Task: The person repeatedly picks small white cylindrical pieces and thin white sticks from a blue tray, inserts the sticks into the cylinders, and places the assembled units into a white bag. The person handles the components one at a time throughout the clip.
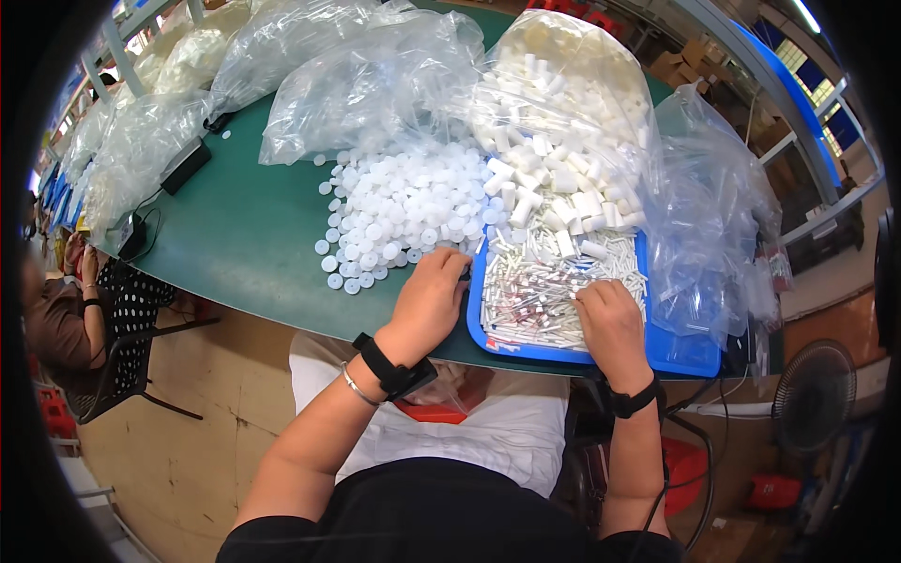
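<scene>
Left grip (430, 302) curls beside the blue tray (544, 353), green surface (244, 225) stretching leftward; right grip (612, 321) bends over thin white rods (514, 314); fingertips obscured, whether either is closed cannot be told.

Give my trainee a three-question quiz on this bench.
1. True or false: the pile of white discs lies to the left of the blue tray.
2. Which is over the thin white sticks in the tray? A) left hand B) right hand C) neither
3. Fill in: just beyond the sticks lie thicker white ____.

Key: 1. True. 2. B. 3. Cylinders.
</scene>
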`<state>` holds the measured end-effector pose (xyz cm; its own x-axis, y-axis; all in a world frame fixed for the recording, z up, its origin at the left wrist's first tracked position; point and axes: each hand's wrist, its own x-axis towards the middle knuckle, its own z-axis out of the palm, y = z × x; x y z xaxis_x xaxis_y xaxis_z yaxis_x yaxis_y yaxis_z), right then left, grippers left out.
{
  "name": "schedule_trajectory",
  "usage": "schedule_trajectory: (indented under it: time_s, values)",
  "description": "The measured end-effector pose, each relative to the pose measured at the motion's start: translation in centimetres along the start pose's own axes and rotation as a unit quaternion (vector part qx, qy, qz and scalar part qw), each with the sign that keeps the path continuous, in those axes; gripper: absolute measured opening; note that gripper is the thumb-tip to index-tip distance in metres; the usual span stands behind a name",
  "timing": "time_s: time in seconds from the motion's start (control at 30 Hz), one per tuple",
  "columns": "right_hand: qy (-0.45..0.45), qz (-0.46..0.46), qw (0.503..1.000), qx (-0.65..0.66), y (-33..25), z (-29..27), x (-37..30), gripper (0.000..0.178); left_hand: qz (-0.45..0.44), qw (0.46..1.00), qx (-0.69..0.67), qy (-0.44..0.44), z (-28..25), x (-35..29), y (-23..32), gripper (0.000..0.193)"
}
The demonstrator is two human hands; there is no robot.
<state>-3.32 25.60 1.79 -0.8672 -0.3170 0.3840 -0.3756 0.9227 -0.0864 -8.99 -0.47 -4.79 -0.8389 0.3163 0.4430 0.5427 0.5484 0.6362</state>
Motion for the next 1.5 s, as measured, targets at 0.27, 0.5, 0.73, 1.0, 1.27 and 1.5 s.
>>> schedule_trajectory:
  time_s: [0.27,0.5,0.73,1.0,1.27,1.5]
  values:
    - [0.066,0.166,0.942,0.284,-0.6,-1.2,-1.1,0.006,-0.107,0.992,-0.068,-0.019,-0.6,-0.4,-0.4,0.016]
    - [0.083,0.297,0.65,0.695,-3.9,-1.1,-2.0,0.01,-0.336,0.665,-0.656,-0.121,-3.5,-3.7,3.5,0.027]
    - [-0.002,0.26,0.658,0.707,-10.8,1.1,-3.6,0.012,-0.405,0.463,-0.781,-0.106,-2.3,-8.2,4.9,0.028]
    - [0.035,0.232,0.681,0.694,-11.7,2.5,-4.4,0.012,-0.372,0.367,-0.846,-0.101,-0.6,-10.0,5.2,0.033]
    - [0.038,0.248,0.654,0.713,-11.8,2.9,-4.5,0.012,-0.392,0.363,-0.839,-0.105,-0.1,-10.0,5.2,0.028]
    - [0.04,0.253,0.676,0.691,-11.8,3.3,-4.6,0.013,-0.401,0.354,-0.839,-0.099,-0.8,-9.5,6.1,0.031]
